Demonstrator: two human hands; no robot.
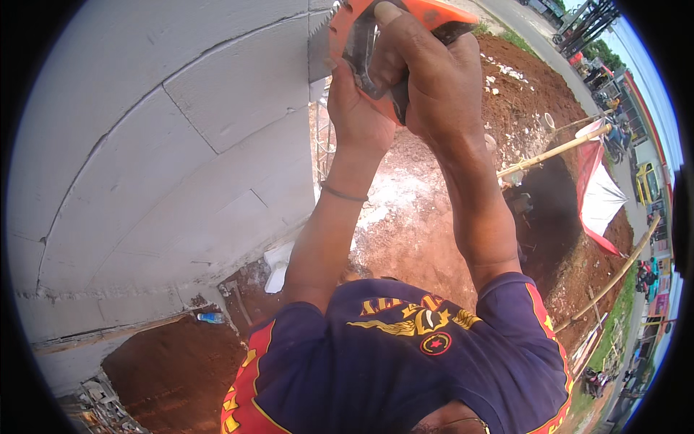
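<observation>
A hand saw with an orange and black handle (438, 14) is raised at the top of the view. Its toothed blade (319, 50) meets the edge of a pale grey block wall (217, 87), partly hidden by the handle. My right hand (439, 90) grips the handle from the right, thumb on top. My left hand (358, 119), with a dark band on the wrist, is closed on the lower left of the same handle, near the blade; most of its fingers are hidden behind it.
Red soil and rubble (506, 69) lie right, with bamboo poles (549, 152) and a red-and-white sheet (600, 192). A road (549, 47) with vehicles runs beyond. A dug pit (166, 376), a plastic bottle (210, 317) and white block pieces (277, 260) are at lower left.
</observation>
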